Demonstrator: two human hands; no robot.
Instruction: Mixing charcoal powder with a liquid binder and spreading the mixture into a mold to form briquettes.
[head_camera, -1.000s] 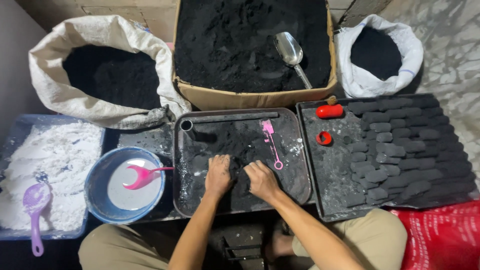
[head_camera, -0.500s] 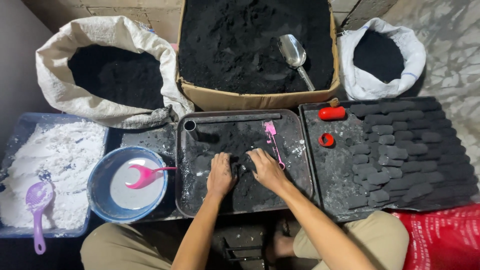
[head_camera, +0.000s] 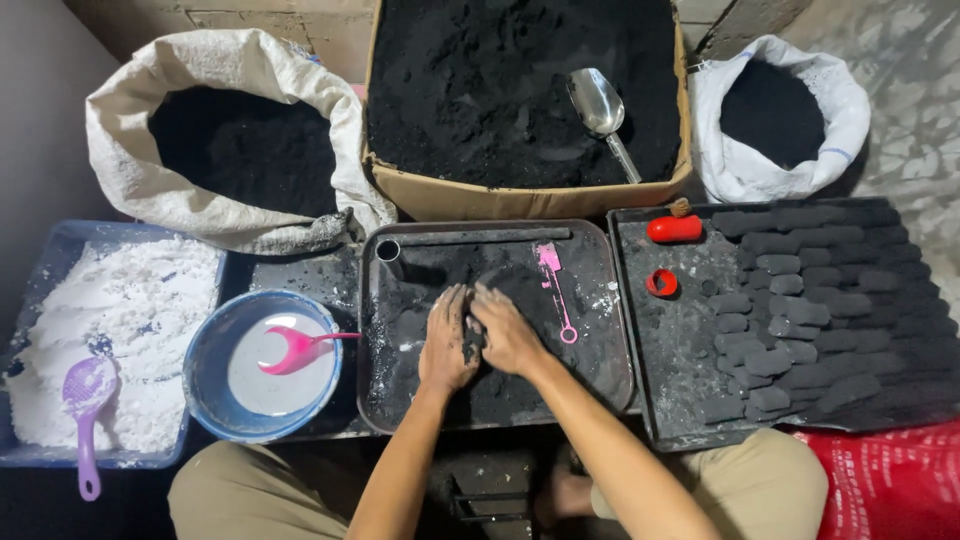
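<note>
My left hand (head_camera: 447, 340) and my right hand (head_camera: 505, 330) press side by side on a heap of black powder (head_camera: 510, 290) in the middle metal tray (head_camera: 385, 395). Both are smeared black, fingers bent over the powder, thumbs nearly touching. A small dark clump shows between them. A pink spatula (head_camera: 553, 280) lies on the tray just right of my right hand. A black tube (head_camera: 475, 240) lies along the tray's far edge.
A blue bowl (head_camera: 215, 400) with white liquid and a pink scoop (head_camera: 295, 345) stands at left, beside a bin of white powder (head_camera: 100, 330) with a purple scoop (head_camera: 85, 400). The right tray (head_camera: 670, 400) holds several black briquettes (head_camera: 800, 300), a red cylinder (head_camera: 675, 229) and a red ring (head_camera: 661, 283). A cardboard box (head_camera: 520, 200) holds black powder and a metal scoop (head_camera: 602, 110); a white sack (head_camera: 180, 200) and another white sack (head_camera: 750, 180) stand behind.
Both hands have slid a little away from me over the black powder and drawn closer together. The view has shifted slightly.
</note>
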